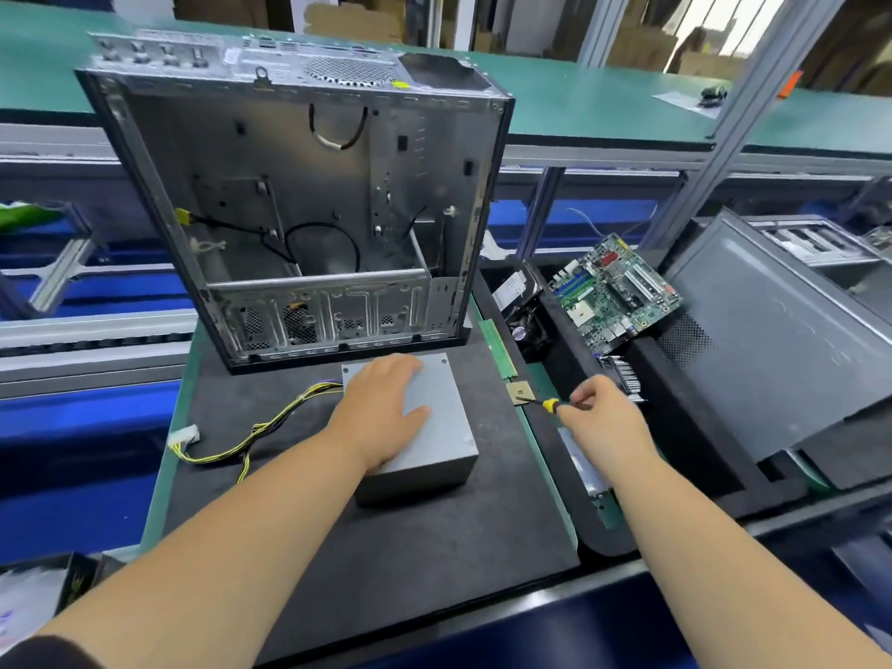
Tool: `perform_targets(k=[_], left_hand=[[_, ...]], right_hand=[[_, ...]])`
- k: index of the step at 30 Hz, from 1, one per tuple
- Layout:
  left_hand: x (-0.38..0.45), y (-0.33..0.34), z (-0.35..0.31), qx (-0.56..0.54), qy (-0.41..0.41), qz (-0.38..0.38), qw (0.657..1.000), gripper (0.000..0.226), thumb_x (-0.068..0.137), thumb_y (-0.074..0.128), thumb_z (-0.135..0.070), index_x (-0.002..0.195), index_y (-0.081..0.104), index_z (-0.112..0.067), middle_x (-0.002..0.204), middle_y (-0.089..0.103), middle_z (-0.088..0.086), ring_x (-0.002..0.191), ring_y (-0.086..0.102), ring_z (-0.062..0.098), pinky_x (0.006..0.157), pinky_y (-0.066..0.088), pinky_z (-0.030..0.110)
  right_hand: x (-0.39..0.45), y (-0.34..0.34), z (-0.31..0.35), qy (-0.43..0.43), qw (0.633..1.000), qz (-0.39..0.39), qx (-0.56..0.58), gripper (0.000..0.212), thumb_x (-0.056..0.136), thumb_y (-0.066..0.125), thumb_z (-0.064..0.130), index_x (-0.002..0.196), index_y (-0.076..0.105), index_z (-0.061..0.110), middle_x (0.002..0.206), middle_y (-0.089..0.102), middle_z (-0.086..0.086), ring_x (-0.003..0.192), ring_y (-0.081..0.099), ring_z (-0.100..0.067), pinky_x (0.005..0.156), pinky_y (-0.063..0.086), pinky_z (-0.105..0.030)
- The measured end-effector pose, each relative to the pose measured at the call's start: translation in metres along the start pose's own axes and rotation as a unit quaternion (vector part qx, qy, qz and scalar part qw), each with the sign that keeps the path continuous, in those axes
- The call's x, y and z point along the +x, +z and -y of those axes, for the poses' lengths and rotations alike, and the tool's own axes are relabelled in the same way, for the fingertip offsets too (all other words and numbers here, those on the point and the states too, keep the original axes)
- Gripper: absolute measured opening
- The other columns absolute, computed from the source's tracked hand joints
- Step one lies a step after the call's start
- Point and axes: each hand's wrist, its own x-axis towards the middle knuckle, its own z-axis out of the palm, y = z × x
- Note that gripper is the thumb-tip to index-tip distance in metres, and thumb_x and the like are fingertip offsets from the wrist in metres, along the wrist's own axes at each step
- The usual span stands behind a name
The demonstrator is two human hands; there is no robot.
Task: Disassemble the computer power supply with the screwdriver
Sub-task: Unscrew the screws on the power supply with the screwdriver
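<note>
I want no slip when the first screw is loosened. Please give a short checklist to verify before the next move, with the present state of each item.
1. Power supply lies flat on the dark mat: ok.
2. Left hand rests on its top to steady it: ok.
3. Right hand holds the screwdriver: ok.
4. Screwdriver tip is on a screw: not ok, it is off to the right of the box.
5. Cable bundle is away from the hands: ok.
6. Tip fits the screw heads: cannot tell.
</note>
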Motion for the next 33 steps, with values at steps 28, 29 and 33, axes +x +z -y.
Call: perform_targets(k=[28,29,33], left_hand=[[0.036,0.007,-0.021,-0.062,-0.085,-0.059,0.993,0.036,0.088,0.066,-0.041,0.121,0.057,-0.030,0.126,0.052,-0.008,0.123,0.043,0.017,0.107,0.030,0.033],[0.041,0.008,-0.025,-0.063,-0.074,-0.052,0.994,0.037,0.087,0.066,-0.040,0.121,0.056,-0.031,0.126,0.053,-0.008,0.123,0.044,0.016,0.108,0.031,0.035],[0.052,0.016,-0.032,-0.078,-0.099,-0.063,0.990,0.030,0.084,0.071,-0.040,0.111,0.060,-0.034,0.113,0.059,-0.016,0.112,0.053,0.010,0.098,0.042,0.031]], right_hand=[[0.039,0.018,0.112,-0.324,0.938,0.058,0.111,0.015,0.093,0.065,0.025,0.096,0.051,0.026,0.083,0.062,0.010,0.078,0.056,0.004,0.061,0.036,-0.009],[0.044,0.019,0.110,-0.323,0.938,0.067,0.110,0.015,0.093,0.065,0.026,0.097,0.051,0.026,0.083,0.062,0.010,0.077,0.056,0.005,0.061,0.036,-0.009],[0.058,0.018,0.104,-0.330,0.932,0.093,0.115,0.015,0.094,0.064,0.030,0.099,0.049,0.029,0.085,0.064,0.011,0.080,0.059,-0.002,0.067,0.044,-0.020]])
